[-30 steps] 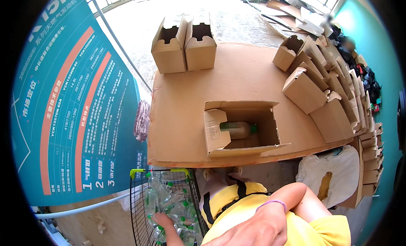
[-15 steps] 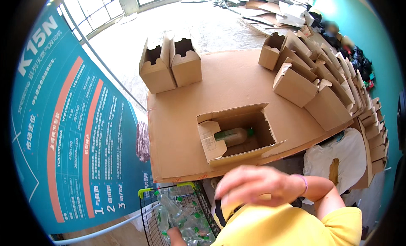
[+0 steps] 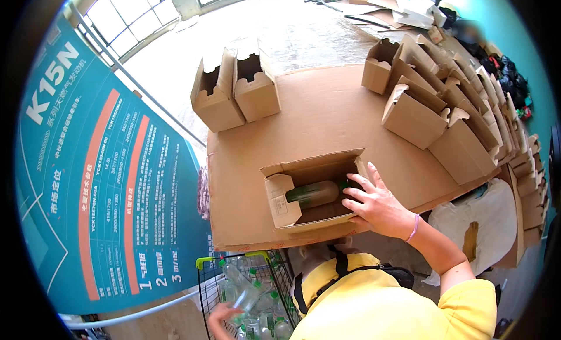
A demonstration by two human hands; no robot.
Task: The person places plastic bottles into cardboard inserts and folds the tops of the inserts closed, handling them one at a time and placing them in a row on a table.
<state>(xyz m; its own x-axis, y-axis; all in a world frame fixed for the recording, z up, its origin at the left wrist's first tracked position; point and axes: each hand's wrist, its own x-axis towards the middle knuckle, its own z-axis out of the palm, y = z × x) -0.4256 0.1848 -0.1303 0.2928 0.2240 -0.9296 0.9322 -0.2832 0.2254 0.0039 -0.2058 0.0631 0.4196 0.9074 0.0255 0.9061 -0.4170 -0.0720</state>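
Your right hand [image 3: 377,205] has moved onto the open carton [image 3: 310,194], fingers spread, steadying it; your left hand [image 3: 225,319] closes on a basket bottle [image 3: 242,290], which goes in next.

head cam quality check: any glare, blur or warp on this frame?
Head view: heavy fisheye, the cardboard tabletop edges bow and a black rim frames the picture; floor by the windows is washed out by daylight; open box and right hand look sharp; left hand in the wire basket is cut off at the lower edge.
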